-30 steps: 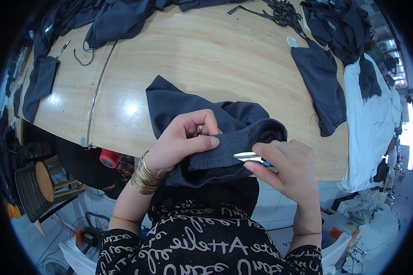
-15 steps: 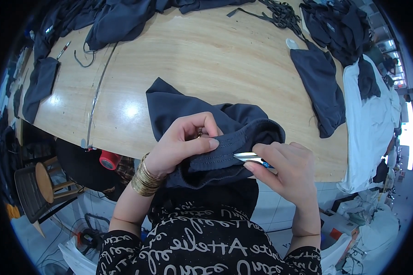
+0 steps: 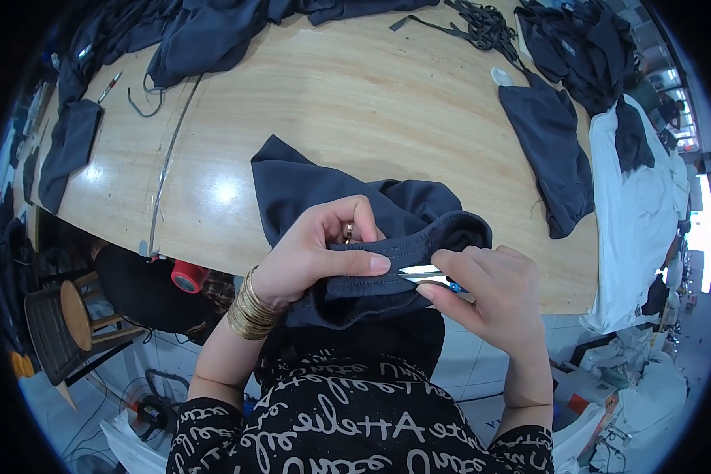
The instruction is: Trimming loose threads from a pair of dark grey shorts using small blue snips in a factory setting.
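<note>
A dark navy garment (image 3: 316, 186) lies bunched over the table's near edge, its gathered, stitched band (image 3: 371, 286) turned up toward me. My left hand (image 3: 316, 245) pinches this band, thumb flat on top and fingers behind it. In my right hand (image 3: 494, 292) is a small pair of thread snips (image 3: 423, 273) with silver blades and a bit of blue by the fingers. The blades point left, slightly parted, and lie against the band's stitching just right of my left thumb. Any thread at the tips is too small to make out.
The wooden table (image 3: 332, 95) has a seam running across its left part. Dark cloth pieces (image 3: 549, 158) lie at right, near a heap of black cords (image 3: 486, 28) and white fabric (image 3: 628, 213). A pen (image 3: 110, 85) lies far left. Below the left edge stands a chair (image 3: 51, 324).
My left thumb has slid right and slightly down along the band. The snips have shifted a little left, and their blades now show farther apart.
</note>
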Available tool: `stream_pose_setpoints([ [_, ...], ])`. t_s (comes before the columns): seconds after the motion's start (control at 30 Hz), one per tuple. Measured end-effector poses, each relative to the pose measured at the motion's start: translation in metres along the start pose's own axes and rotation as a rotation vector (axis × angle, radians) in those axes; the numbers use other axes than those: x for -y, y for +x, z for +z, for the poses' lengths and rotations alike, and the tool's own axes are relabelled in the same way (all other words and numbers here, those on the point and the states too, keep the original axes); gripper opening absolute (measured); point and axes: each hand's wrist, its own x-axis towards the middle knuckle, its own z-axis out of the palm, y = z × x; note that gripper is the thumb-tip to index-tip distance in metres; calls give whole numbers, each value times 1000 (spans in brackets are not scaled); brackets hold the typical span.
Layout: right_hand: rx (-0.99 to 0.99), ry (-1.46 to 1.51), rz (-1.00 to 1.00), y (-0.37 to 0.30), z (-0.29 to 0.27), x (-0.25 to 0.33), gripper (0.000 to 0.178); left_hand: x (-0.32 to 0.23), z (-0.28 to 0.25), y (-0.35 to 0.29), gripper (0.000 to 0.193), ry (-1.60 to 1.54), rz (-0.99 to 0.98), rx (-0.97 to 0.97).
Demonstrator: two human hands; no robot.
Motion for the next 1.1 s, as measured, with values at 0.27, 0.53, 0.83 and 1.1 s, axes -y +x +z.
stream_pose_setpoints([
  [0.27, 16, -13, -17, 2, -1, 1, 23, 0, 2, 1, 20, -23, -21, 5],
  [0.53, 52, -30, -19, 3, -1, 0, 23, 1, 0, 2, 20, -57, -43, 16],
  [0.83, 43, -72, -69, 2, 1, -2, 25, -1, 1, 2, 19, -82, -84, 17],
  [1.1, 28, -78, -78, 2, 2, -2, 24, 0, 0, 3, 19, -75, -101, 17],
])
